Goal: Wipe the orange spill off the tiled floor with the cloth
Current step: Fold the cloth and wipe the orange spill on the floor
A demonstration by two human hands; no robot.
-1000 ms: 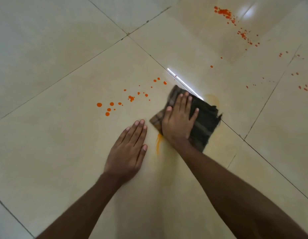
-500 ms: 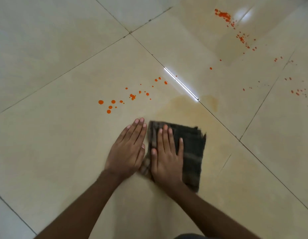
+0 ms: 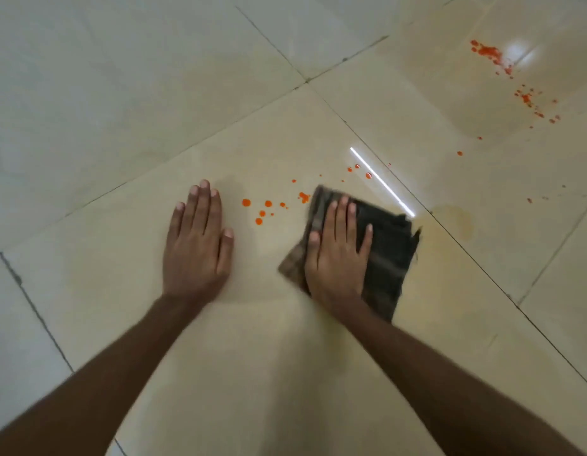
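A dark checked cloth point(image 3: 389, 251) lies folded flat on the cream tiled floor point(image 3: 285, 357). My right hand point(image 3: 338, 255) presses down on its left half, fingers spread forward. My left hand point(image 3: 198, 245) rests palm down on the bare tile to the left, holding nothing. Between the two hands, just beyond the fingertips, sits a cluster of orange drops point(image 3: 264, 209), the nearest ones touching the cloth's far left corner. More orange splatter point(image 3: 502, 67) marks the far right tile.
A faint yellowish smear point(image 3: 456, 222) stains the tile right of the cloth. Dark grout lines cross the floor diagonally. A bright strip of reflected light point(image 3: 382, 182) lies just beyond the cloth. Small orange specks point(image 3: 459, 153) dot the tiles further right.
My right hand has pushed the cloth forward and to the right, away from my left hand, up to the orange drops. The left hand now lies apart from the cloth.
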